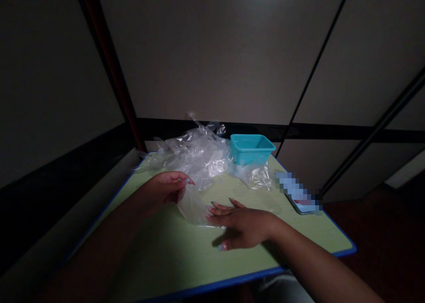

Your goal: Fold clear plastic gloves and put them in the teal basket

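My left hand (171, 188) pinches the left edge of a clear plastic bag (194, 205), lifting that side a little off the table. Flat and with fingers spread, my right hand (241, 223) rests on the bag's right end, its thumb pointing toward the near table edge. Just beyond both hands lies a crumpled heap of clear plastic bags (195, 150). Another clear bag (255, 174) sits in front of a turquoise plastic basket (252, 150). What lies inside the basket cannot be made out.
The pale green table (159, 258) has a blue rim. Toward its right edge lies a flat, phone-like object (303, 203), partly blurred out by pixels. Panelled cabinet doors (212, 55) stand right behind the table, and a dark wall or panel (66, 152) runs along the left.
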Tool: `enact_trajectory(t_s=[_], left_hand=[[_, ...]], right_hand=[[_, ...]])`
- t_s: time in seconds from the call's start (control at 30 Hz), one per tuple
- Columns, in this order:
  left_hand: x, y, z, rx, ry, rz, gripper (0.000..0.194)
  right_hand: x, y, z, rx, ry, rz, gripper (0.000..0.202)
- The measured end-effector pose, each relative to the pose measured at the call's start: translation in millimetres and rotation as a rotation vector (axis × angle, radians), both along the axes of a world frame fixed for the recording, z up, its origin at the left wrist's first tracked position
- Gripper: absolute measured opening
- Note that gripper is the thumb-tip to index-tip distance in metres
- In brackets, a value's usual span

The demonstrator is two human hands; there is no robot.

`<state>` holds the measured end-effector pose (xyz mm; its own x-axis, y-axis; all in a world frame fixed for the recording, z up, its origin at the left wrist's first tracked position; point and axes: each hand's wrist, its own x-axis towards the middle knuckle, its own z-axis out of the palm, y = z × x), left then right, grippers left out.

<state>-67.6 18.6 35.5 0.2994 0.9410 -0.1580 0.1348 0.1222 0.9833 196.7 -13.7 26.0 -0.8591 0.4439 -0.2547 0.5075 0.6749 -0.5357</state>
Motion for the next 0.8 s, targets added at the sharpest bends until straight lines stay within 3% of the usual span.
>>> enact_trajectory(t_s=[0.43,0.8], left_hand=[[15,-4,-2.4,-0.036,-0.197,0.132,0.024],[17,-8,-6.2,-0.066,-0.236,0.055,0.028]], right_hand=[[-5,-3,-4.1,0.046,0.050,0.032,0.076],[-3,-2,-3.1,0.026,0.062,0.054,0.072]])
